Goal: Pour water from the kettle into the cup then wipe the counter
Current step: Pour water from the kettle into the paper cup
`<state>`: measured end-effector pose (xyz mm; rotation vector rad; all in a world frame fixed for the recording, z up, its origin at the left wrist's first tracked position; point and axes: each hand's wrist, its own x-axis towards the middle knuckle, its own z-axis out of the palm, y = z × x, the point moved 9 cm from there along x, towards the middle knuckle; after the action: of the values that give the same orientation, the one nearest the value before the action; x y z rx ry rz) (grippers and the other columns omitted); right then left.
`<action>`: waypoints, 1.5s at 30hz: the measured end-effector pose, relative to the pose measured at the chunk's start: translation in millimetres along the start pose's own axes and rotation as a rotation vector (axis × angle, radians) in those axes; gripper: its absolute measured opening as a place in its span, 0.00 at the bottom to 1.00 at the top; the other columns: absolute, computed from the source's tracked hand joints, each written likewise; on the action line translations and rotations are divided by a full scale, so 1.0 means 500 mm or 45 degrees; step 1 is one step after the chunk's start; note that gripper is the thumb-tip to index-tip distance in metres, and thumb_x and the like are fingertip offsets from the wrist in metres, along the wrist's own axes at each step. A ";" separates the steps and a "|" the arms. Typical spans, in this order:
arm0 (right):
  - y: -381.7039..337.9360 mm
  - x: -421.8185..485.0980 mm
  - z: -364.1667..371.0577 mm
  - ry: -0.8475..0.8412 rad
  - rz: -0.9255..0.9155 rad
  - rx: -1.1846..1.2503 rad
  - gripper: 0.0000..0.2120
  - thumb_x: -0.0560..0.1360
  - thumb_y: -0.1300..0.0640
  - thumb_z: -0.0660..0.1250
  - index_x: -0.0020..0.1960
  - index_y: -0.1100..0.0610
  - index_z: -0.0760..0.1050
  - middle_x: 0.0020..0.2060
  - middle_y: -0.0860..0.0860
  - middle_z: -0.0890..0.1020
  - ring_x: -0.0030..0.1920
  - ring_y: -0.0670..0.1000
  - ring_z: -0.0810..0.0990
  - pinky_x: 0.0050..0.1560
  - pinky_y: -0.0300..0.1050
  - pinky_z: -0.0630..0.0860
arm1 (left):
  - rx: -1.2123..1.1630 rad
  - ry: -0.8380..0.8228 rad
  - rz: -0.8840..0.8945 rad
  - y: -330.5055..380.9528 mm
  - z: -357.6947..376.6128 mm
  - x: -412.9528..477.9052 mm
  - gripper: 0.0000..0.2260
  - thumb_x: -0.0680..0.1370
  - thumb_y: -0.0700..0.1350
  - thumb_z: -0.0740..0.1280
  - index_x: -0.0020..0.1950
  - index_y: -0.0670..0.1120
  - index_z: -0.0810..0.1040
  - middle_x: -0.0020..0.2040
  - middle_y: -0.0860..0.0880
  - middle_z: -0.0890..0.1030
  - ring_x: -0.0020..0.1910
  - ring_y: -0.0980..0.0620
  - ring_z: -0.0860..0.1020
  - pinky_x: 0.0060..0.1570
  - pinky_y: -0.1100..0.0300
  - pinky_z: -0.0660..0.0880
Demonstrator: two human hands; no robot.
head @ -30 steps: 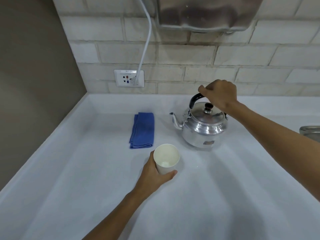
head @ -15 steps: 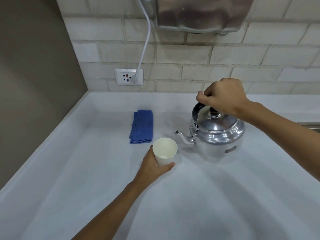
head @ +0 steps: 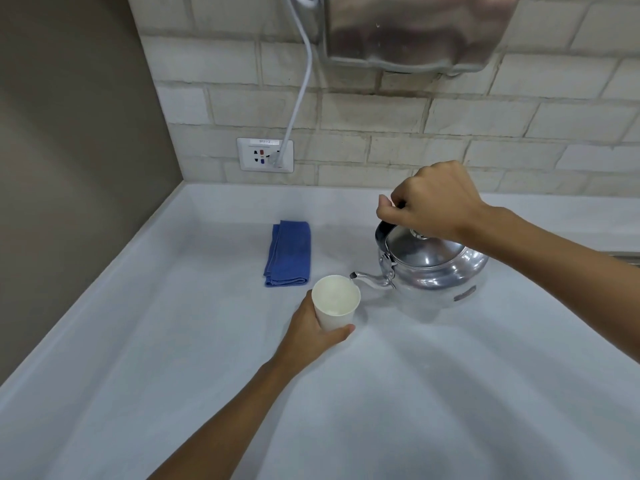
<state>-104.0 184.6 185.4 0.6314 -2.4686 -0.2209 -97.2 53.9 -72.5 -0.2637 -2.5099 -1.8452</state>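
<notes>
A shiny metal kettle [head: 434, 271] hangs tilted above the white counter [head: 173, 341], its spout tip right over the rim of a white paper cup [head: 336, 303]. My right hand [head: 429, 202] grips the kettle's black handle from above. My left hand [head: 308, 334] wraps around the cup's lower side and steadies it on the counter. A little water shows inside the cup. A folded blue cloth [head: 288, 252] lies flat on the counter behind the cup, to its left.
A brick-tiled wall runs along the back with a white wall socket [head: 265, 154] and a white cable [head: 298, 95] plugged in. A steel appliance [head: 415, 29] hangs on the wall above. A brown side wall [head: 69, 168] closes the left.
My right hand has lifted the kettle off the counter, brought it forward and tilted it until the spout reaches the cup's rim. My left hand has stayed on the cup.
</notes>
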 end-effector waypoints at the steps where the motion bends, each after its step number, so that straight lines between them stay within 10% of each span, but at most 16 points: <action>1: -0.004 0.001 -0.002 0.002 -0.013 -0.003 0.21 0.69 0.51 0.56 0.21 0.58 0.59 0.16 0.48 0.52 0.21 0.53 0.53 0.28 0.37 0.49 | -0.004 -0.003 -0.001 0.001 0.000 -0.001 0.35 0.63 0.51 0.78 0.65 0.55 0.65 0.59 0.55 0.74 0.57 0.58 0.73 0.47 0.80 0.69; 21: -0.035 0.011 -0.024 0.029 -0.142 -0.049 0.22 0.70 0.55 0.59 0.20 0.59 0.58 0.16 0.52 0.56 0.20 0.52 0.56 0.28 0.36 0.51 | 0.006 -0.007 -0.038 0.009 0.001 -0.006 0.36 0.63 0.50 0.78 0.67 0.51 0.64 0.62 0.52 0.74 0.59 0.53 0.72 0.53 0.64 0.70; 45: -0.042 0.008 -0.034 0.012 -0.192 -0.098 0.24 0.72 0.58 0.63 0.21 0.60 0.58 0.17 0.54 0.59 0.20 0.52 0.57 0.29 0.36 0.51 | -0.012 -0.002 -0.005 0.007 0.000 -0.005 0.35 0.63 0.51 0.78 0.65 0.54 0.65 0.60 0.55 0.74 0.58 0.56 0.73 0.48 0.74 0.69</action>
<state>-88.7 163.9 195.3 0.7838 -2.3926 -0.3685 -94.2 54.4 -69.2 -0.2602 -2.5053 -1.8593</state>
